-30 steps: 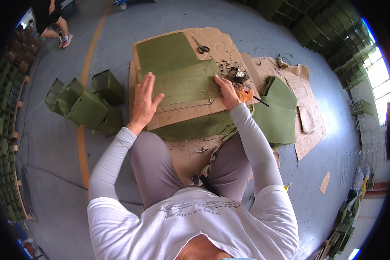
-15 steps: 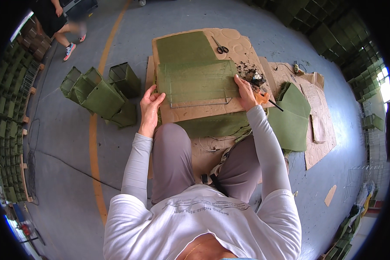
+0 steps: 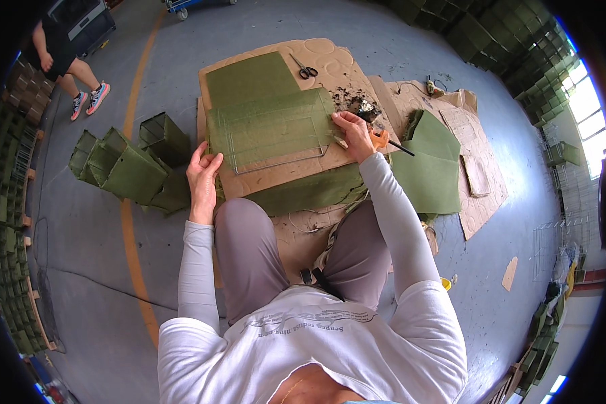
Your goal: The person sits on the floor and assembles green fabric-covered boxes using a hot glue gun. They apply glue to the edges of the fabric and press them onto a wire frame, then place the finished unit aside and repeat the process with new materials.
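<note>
A thin, see-through green sheet [image 3: 266,124] lies slanted over a cardboard-topped work surface, with a wire frame [image 3: 283,162] showing through and below its near edge. At the sheet's left edge, my left hand [image 3: 203,183] pinches it between thumb and fingers. My right hand [image 3: 355,137] is closed on its right edge; the fingertips are partly hidden. Beyond it lies a second, more opaque green sheet [image 3: 252,77]. Black-handled scissors [image 3: 307,71] rest on the cardboard [image 3: 330,57]. Right beside my right hand is an orange tool [image 3: 380,139] with a black rod.
Dark scraps [image 3: 363,108] litter the cardboard. Green box-like covers [image 3: 131,161] stand on the floor at left, and a folded green piece [image 3: 429,168] lies at right. Stacked green goods [image 3: 10,269] line the left side. A person [image 3: 64,64] is at the far left.
My view has shifted, so the work sits further left. The sheet's right side is turned slightly away, and more of the wire frame shows. The background person has moved their legs.
</note>
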`<state>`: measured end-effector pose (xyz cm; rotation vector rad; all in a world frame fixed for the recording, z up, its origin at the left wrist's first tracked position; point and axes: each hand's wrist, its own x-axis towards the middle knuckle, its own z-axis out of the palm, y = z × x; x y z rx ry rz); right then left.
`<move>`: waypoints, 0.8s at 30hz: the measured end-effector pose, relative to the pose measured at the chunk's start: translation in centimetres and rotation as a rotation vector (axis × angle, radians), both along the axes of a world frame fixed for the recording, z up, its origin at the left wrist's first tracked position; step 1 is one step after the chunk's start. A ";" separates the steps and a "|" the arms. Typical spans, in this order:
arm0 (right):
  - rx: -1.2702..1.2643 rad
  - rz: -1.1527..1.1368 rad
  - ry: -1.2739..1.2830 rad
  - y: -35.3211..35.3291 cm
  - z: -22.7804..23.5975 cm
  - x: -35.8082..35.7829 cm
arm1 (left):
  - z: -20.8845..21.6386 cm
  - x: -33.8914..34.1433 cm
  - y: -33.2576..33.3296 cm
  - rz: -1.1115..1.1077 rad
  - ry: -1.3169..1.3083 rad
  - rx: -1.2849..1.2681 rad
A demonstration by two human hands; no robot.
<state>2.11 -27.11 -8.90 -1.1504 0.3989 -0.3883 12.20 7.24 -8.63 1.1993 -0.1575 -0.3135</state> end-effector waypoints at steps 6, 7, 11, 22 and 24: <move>0.018 0.035 -0.032 -1.3 -1.6 0.2 | -0.3 0.1 0.0 -0.019 0.009 -0.047; 0.026 0.055 -0.041 -1.3 -1.6 0.1 | -0.2 0.1 0.1 -0.017 0.012 -0.053; 0.034 0.061 -0.039 -1.1 -1.4 0.0 | -0.7 0.3 0.3 -0.015 0.006 -0.061; -0.120 -0.001 0.055 -0.4 -0.3 -0.6 | -0.6 0.1 0.2 -0.011 0.011 -0.060; -0.137 -0.004 0.047 -0.2 0.2 -0.8 | -0.8 0.2 0.2 -0.008 0.003 -0.057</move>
